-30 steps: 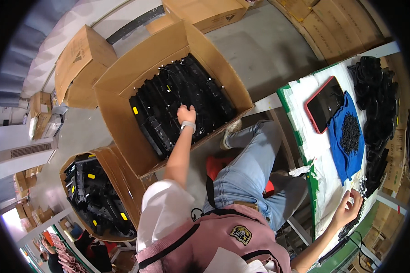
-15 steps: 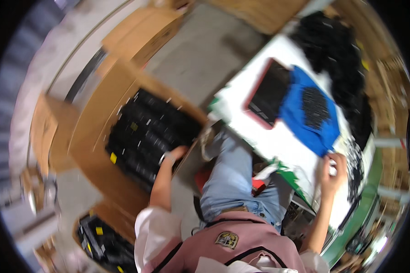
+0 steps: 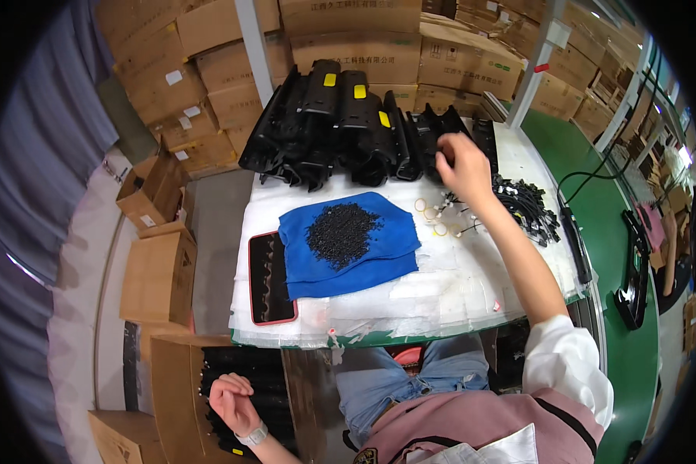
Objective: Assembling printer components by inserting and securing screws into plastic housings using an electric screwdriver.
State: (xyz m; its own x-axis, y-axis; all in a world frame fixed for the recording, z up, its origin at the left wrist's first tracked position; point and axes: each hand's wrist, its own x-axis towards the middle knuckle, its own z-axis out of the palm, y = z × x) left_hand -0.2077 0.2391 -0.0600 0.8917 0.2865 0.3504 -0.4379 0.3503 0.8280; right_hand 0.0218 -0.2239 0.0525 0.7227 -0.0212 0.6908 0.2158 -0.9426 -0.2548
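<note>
Since the view has swung from the open carton (image 3: pixel 179 379) to the white-covered tabletop (image 3: pixel 456 305), the right hand (image 3: pixel 465 166) has moved beyond the blue cloth (image 3: pixel 348 284) to the black plastic housings (image 3: pixel 367 138) at the upper centre, 3 bearing yellow labels. Attention thus seems shifted to the tabletop parts. Its fingers are bent downward; I cannot tell whether they grip anything. White-ended black cables (image 3: pixel 527 210) lie just beside it, right of centre. The left hand (image 3: pixel 234 402), at lower left, now shows loosely curled fingers, nothing visible in them, above the carton's black parts (image 3: pixel 274 394).
</note>
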